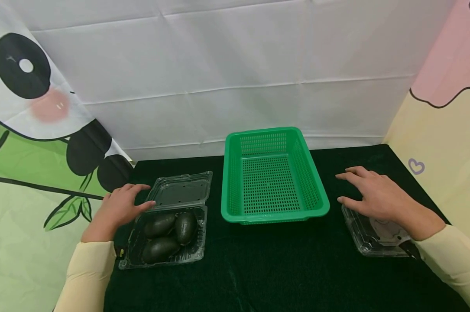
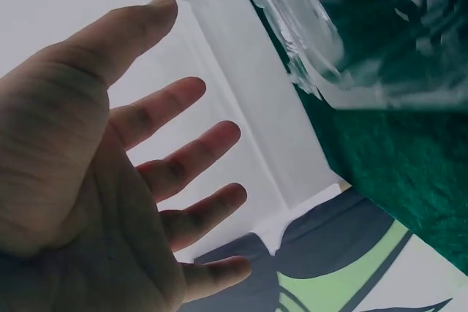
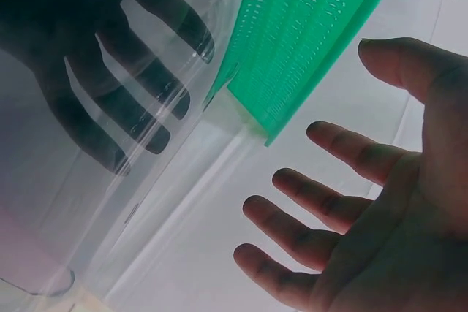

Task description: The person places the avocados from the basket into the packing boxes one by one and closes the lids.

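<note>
Several dark green avocados [image 1: 161, 249] lie in a clear plastic clamshell box [image 1: 203, 234] on the left, its lid [image 1: 184, 190] folded back. Over the left edge of that box hovers my left hand [image 1: 119, 211], fingers extended and holding nothing. My right hand [image 1: 383, 197] is held above a second clear clamshell box [image 1: 369, 249], which looks closed. Its fingers are spread and hold nothing. In the right wrist view, the box's clear plastic [image 3: 95, 202] reflects the right hand [image 3: 380, 217]. The arm hides part of the second box, and its contents cannot be made out.
A green plastic basket [image 1: 271, 182] with slotted walls stands between the two boxes, nothing in it. Dark green cloth [image 1: 273, 268] covers the table. White fabric [image 1: 235, 65] hangs behind, and printed cartoon panels [image 1: 449, 143] border both sides.
</note>
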`<state>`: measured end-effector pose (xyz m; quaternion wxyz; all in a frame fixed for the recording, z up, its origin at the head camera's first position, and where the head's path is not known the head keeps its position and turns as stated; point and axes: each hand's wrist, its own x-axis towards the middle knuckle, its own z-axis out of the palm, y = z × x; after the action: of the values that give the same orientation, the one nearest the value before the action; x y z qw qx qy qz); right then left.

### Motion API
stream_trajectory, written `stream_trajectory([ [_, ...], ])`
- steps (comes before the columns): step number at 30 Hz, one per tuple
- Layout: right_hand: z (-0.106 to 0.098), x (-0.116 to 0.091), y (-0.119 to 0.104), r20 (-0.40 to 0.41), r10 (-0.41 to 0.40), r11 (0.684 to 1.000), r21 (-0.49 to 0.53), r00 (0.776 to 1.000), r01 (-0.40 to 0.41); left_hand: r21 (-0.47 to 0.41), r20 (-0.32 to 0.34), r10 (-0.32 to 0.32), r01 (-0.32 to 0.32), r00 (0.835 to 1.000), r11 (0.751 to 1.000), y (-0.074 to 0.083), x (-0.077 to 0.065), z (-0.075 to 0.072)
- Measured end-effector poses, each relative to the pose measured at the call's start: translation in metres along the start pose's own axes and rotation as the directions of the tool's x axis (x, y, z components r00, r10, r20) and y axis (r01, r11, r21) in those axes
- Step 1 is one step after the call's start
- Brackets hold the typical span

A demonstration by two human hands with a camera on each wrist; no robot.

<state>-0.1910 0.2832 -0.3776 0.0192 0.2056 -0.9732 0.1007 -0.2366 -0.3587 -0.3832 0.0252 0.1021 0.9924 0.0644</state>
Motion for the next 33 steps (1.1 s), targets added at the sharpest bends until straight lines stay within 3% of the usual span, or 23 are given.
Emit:
stream_trajectory([
  [7, 0.000, 0.001, -0.001, 0.002, -0.002, 1.000, 0.007, 1.000, 0.002, -0.024, 0.095, -0.049, 0.051, 0.994, 0.998, -0.023, 0.027, 0.007],
  [12, 0.000, 0.001, -0.001, 0.007, 0.000, 1.000, 0.008, 1.000, 0.000, -0.016, 0.165, -0.080, 0.084, 0.983, 0.996, -0.032, 0.038, 0.014],
  [20, 0.000, 0.002, -0.002, 0.006, 0.007, 1.000, 0.001, 1.000, -0.007, -0.014, 0.222, -0.086, 0.091, 0.971, 0.996, -0.050, 0.041, 0.027],
  [33, 0.003, 0.003, -0.004, 0.010, 0.004, 1.000, 0.004, 1.000, -0.004, -0.040, 0.324, -0.066, 0.084, 0.944, 0.996, -0.052, 0.043, 0.030],
])
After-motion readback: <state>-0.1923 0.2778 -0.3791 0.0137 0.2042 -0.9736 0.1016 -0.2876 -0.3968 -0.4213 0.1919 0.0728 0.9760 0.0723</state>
